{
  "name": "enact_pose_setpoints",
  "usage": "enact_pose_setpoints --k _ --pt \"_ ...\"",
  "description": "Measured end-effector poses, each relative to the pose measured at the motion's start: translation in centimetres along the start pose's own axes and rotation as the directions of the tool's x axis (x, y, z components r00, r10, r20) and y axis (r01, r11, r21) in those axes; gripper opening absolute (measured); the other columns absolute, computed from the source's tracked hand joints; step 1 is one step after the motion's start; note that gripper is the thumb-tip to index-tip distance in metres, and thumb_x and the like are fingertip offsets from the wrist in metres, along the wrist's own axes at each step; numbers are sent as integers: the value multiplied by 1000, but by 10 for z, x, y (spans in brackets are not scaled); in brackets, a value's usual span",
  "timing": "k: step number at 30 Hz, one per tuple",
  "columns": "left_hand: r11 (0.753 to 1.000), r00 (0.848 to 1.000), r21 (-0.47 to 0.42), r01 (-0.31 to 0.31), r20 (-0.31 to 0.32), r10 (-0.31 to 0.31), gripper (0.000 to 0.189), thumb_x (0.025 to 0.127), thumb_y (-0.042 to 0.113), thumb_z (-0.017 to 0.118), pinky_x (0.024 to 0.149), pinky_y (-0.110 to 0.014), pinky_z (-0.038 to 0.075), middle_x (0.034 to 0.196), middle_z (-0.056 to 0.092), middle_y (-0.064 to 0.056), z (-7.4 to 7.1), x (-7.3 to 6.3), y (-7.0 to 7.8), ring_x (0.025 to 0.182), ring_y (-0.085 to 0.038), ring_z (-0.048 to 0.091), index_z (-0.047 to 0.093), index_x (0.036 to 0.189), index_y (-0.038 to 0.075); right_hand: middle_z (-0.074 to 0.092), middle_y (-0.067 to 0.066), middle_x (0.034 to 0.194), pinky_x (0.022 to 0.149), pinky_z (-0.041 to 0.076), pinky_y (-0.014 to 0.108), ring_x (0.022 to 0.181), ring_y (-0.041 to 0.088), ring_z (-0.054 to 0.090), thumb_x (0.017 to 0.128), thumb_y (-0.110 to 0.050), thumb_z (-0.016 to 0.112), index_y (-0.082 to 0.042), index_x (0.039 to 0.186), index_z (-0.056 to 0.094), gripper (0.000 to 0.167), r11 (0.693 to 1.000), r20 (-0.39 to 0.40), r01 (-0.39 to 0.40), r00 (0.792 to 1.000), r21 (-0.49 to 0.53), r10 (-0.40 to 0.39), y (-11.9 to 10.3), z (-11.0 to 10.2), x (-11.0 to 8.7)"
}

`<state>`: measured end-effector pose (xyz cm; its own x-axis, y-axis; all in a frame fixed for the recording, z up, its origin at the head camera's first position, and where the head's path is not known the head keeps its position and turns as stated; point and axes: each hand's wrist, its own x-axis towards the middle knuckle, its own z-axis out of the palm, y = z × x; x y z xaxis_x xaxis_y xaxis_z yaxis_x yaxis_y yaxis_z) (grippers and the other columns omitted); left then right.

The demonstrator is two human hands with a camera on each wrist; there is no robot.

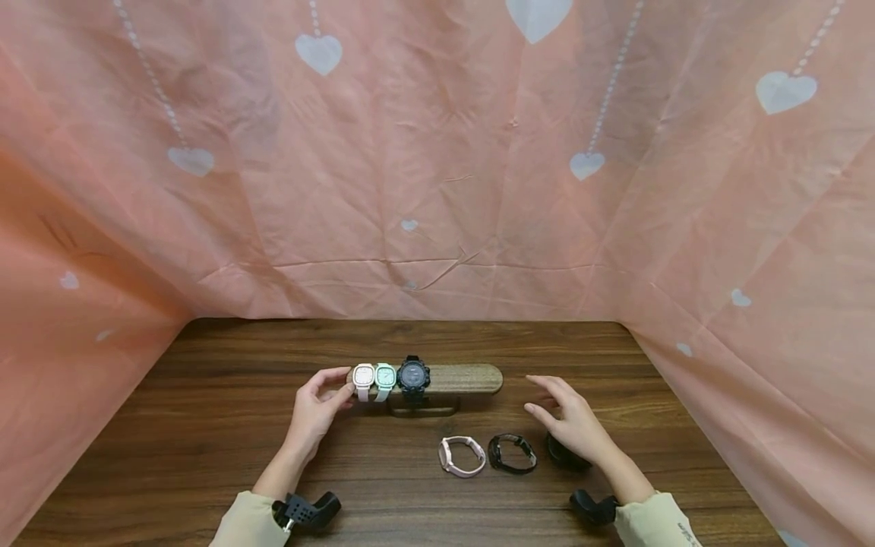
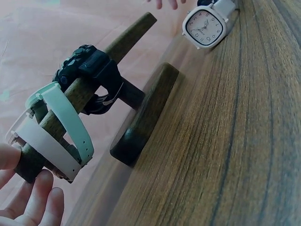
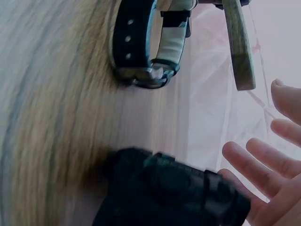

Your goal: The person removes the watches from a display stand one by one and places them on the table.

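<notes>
My left hand (image 1: 317,406) pinches the left end of a wooden watch stand (image 1: 465,377), thumb and fingers close against a pale pink watch (image 1: 364,375). Beside that watch on the bar sit a mint green watch (image 1: 386,376) and a chunky black watch (image 1: 413,374). To the right of the stand, my right hand (image 1: 577,425) hovers with fingers spread and holds nothing. Partly beneath it lies a dark watch (image 1: 562,456), also large and blurred in the right wrist view (image 3: 169,188). A pale pink watch (image 2: 204,29) and a black-strapped watch (image 3: 131,37) stand on the table.
The wooden table (image 1: 383,501) runs back to a pink cloth (image 1: 437,296) with hearts, which also encloses both sides. Below the bar is the stand's base (image 2: 146,115). Black wrist cameras (image 1: 311,513) are strapped at both sleeves.
</notes>
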<state>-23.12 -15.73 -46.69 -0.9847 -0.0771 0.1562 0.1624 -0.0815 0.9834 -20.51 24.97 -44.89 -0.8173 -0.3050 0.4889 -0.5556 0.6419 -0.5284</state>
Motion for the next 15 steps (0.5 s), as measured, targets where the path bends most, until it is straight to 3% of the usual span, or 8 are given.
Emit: enact_pose_setpoints --k 5,15 --pt "1000 1000 -11 -18 0 18 33 83 -2 66 69 -36 56 111 56 -23 -1 2 1 74 -16 64 57 115 -8 56 10 119 75 52 43 93 31 61 85 -14 69 -8 129 53 47 998 4 -38 999 41 38 -6 5 8" --pt "1000 1000 -7 5 -6 -6 34 83 -2 67 71 -39 55 111 56 -23 -1 1 -1 77 -22 65 58 115 -6 55 12 118 76 51 47 92 32 61 83 -13 70 -8 129 52 49 996 -8 -63 998 62 64 -10 14 22"
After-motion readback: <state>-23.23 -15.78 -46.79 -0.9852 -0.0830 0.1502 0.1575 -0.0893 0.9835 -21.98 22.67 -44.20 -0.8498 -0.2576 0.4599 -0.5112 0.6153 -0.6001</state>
